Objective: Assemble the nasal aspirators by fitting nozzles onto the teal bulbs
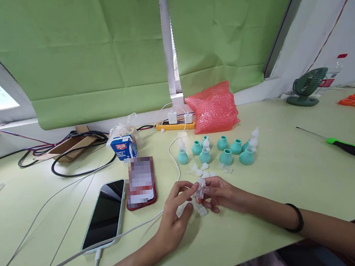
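Observation:
Between my two hands is a small translucent white plastic piece (200,187), its exact kind unclear. My right hand (223,193) pinches it from the right with thumb and fingers. From the left, the index fingertip of my left hand (175,216) touches the piece, while the thumb stays lower and apart from it. More clear plastic (202,209) shows just below the fingers, partly hidden by them. Several loose white pieces (199,172) lie just beyond my hands. Behind them stand several round teal bulbs (226,157); some have white tips (182,144) fitted in their necks.
Two phones, one black-screened (105,214) and one red-cased (140,181), lie left with a white cable (142,224). A milk carton (124,148), yellow power strip (175,125) and red bubble-wrap bag (214,111) stand behind. At right are a screwdriver (349,147) and green fan (308,86).

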`<action>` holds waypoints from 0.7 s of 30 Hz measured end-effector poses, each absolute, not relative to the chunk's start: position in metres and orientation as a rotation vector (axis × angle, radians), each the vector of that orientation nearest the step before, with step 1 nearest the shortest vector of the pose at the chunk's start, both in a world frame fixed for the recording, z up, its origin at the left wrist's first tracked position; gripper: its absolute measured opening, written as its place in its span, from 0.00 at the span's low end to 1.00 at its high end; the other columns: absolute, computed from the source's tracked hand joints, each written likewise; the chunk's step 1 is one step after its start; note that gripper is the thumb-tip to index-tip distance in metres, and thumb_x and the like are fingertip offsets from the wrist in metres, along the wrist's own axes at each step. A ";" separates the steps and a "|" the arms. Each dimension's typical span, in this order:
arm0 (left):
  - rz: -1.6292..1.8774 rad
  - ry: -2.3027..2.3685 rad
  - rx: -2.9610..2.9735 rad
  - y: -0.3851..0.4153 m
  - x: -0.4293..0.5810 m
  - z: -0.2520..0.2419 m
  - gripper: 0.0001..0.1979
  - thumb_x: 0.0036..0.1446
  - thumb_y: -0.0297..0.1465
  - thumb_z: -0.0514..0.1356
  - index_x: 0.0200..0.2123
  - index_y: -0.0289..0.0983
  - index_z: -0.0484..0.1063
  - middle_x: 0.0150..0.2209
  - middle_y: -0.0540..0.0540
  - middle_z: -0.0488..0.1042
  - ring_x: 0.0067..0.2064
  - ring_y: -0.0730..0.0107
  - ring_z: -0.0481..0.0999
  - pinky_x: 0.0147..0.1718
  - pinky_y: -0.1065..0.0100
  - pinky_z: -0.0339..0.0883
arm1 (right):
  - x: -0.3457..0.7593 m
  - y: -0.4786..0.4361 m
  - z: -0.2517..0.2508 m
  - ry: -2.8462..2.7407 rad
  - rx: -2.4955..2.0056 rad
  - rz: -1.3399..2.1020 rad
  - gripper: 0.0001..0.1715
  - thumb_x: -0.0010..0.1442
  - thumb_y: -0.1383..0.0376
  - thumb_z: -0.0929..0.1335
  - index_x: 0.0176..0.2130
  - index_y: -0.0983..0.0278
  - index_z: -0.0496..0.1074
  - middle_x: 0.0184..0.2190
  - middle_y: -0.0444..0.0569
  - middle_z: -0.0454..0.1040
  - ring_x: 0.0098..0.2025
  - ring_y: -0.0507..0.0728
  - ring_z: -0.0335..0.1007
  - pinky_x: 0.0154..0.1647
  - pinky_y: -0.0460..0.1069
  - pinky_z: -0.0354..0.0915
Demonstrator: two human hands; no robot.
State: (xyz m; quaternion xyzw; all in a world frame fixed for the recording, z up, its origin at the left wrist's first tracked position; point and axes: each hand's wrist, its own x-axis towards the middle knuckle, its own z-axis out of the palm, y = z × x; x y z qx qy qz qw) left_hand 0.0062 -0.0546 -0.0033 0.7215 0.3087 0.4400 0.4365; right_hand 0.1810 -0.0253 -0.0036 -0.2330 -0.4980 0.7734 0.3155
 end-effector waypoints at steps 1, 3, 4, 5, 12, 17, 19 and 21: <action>1.091 0.760 1.773 -0.055 0.006 -0.003 0.18 0.54 0.25 0.50 0.49 0.44 0.64 0.44 0.43 0.61 0.45 0.64 0.63 0.42 0.64 0.60 | 0.181 -0.026 -0.003 -1.329 -0.600 2.034 0.15 0.51 0.58 0.66 0.33 0.69 0.67 0.28 0.48 0.66 0.23 0.46 0.60 0.17 0.40 0.57; 1.092 0.757 1.727 -0.057 0.005 -0.001 0.16 0.55 0.26 0.49 0.46 0.43 0.66 0.43 0.44 0.60 0.44 0.64 0.63 0.43 0.63 0.59 | 0.181 -0.026 -0.003 -1.356 -0.583 2.031 0.15 0.50 0.58 0.66 0.33 0.68 0.66 0.30 0.49 0.66 0.24 0.47 0.61 0.17 0.40 0.57; 1.095 0.762 1.703 -0.057 0.005 0.000 0.16 0.56 0.27 0.49 0.46 0.43 0.67 0.43 0.44 0.60 0.44 0.64 0.63 0.44 0.63 0.58 | 0.180 -0.026 -0.003 -1.364 -0.579 2.031 0.16 0.50 0.57 0.67 0.34 0.68 0.66 0.31 0.49 0.66 0.25 0.47 0.61 0.17 0.40 0.58; 1.099 0.768 1.680 -0.058 0.005 0.001 0.15 0.56 0.27 0.49 0.45 0.43 0.68 0.42 0.44 0.60 0.43 0.64 0.63 0.44 0.63 0.58 | 0.180 -0.026 -0.004 -1.373 -0.576 2.033 0.16 0.50 0.57 0.67 0.34 0.67 0.66 0.31 0.49 0.66 0.26 0.48 0.61 0.17 0.40 0.58; 1.144 0.832 1.593 -0.057 0.007 0.001 0.14 0.55 0.29 0.51 0.45 0.43 0.67 0.40 0.45 0.63 0.42 0.65 0.65 0.42 0.65 0.60 | 0.179 -0.026 -0.006 -1.445 -0.594 1.993 0.18 0.50 0.57 0.66 0.39 0.66 0.65 0.32 0.49 0.65 0.26 0.48 0.61 0.17 0.41 0.60; 1.167 0.857 1.608 -0.056 0.009 -0.002 0.11 0.53 0.29 0.54 0.40 0.39 0.71 0.38 0.44 0.64 0.41 0.65 0.66 0.40 0.66 0.62 | 0.179 -0.027 -0.008 -1.540 -0.602 1.881 0.18 0.52 0.59 0.66 0.41 0.67 0.64 0.24 0.45 0.63 0.26 0.49 0.62 0.18 0.41 0.62; 1.183 0.839 1.607 -0.056 0.009 -0.003 0.10 0.52 0.28 0.55 0.39 0.39 0.71 0.38 0.44 0.64 0.42 0.65 0.66 0.40 0.67 0.63 | 0.178 -0.027 -0.008 -1.576 -0.587 1.827 0.17 0.52 0.59 0.65 0.40 0.67 0.64 0.23 0.43 0.62 0.23 0.47 0.61 0.17 0.41 0.61; 1.193 0.818 1.595 -0.056 0.009 -0.002 0.10 0.52 0.28 0.56 0.39 0.38 0.70 0.38 0.44 0.64 0.42 0.64 0.66 0.39 0.67 0.64 | 0.177 -0.028 -0.008 -1.612 -0.591 1.761 0.16 0.52 0.59 0.65 0.38 0.66 0.65 0.24 0.43 0.62 0.22 0.47 0.60 0.17 0.41 0.61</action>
